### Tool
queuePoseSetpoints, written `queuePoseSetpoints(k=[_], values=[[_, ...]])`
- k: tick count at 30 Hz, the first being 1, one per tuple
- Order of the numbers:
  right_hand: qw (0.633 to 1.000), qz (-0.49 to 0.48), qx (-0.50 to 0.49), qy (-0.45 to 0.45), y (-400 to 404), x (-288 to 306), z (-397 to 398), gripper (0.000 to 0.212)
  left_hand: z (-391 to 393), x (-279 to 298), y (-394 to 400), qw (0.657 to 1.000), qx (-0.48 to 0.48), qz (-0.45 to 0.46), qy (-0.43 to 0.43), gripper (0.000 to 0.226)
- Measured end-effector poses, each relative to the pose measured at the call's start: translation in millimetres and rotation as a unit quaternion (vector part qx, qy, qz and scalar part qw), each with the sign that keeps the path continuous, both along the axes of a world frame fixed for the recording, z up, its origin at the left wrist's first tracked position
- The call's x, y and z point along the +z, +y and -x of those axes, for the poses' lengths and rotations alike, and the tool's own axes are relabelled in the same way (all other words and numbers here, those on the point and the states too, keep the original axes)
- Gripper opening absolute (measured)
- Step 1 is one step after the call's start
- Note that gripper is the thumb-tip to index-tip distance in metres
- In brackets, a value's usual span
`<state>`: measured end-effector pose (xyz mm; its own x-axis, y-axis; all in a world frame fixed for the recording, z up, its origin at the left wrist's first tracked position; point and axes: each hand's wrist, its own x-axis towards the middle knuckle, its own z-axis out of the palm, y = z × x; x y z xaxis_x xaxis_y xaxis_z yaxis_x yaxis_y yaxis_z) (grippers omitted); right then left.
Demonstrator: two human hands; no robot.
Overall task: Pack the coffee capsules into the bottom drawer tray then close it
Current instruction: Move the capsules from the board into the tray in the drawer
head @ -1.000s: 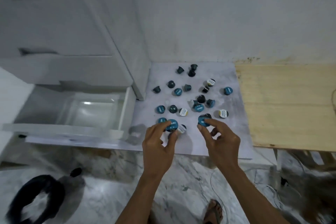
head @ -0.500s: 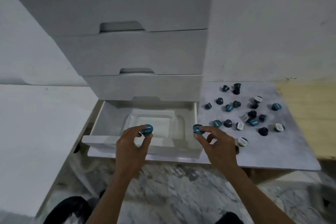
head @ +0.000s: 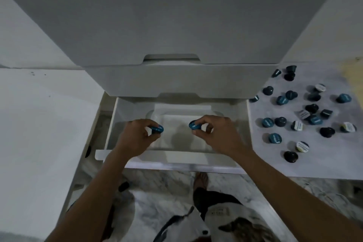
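Observation:
The white bottom drawer [head: 110,133] stands pulled open, with a white tray [head: 182,109] inside it. Over the tray my left hand [head: 135,137] pinches a blue-lidded coffee capsule [head: 158,129] between thumb and fingers. My right hand [head: 218,133] pinches a second blue capsule [head: 194,125] beside it, lid turned inward. The two capsules hang a short gap apart above the tray's middle. Several more capsules [head: 275,138], with blue, black and white lids, lie scattered on the grey mat [head: 324,165] right of the drawer.
Two shut drawers [head: 172,80] of the white cabinet overhang the open one. A white surface [head: 39,124] lies to the left. Below the drawer front is marble floor [head: 157,188] with my foot [head: 200,180] and clothing.
Both hands carried their capsules from the mat leftward, past the drawer front, to above the tray. The view swung left and closer to the cabinet.

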<state>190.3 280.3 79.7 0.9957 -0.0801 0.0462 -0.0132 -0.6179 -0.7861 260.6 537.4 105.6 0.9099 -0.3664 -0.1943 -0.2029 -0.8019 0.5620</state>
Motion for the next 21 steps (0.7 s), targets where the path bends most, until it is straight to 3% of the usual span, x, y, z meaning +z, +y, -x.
queuePoseSetpoints(k=[10, 21], values=[[0.953, 0.059, 0.206, 0.216, 50.6, -43.0, -58.5, 0.020, -48.7, -51.1, 17.4, 0.974, -0.176, -0.092, 0.104, 0.022], [0.935, 0.097, 0.269, 0.209, 68.3, -57.7, -60.3, 0.012, -55.5, -70.7, 19.0, 0.957, -0.238, -0.104, 0.132, 0.017]])
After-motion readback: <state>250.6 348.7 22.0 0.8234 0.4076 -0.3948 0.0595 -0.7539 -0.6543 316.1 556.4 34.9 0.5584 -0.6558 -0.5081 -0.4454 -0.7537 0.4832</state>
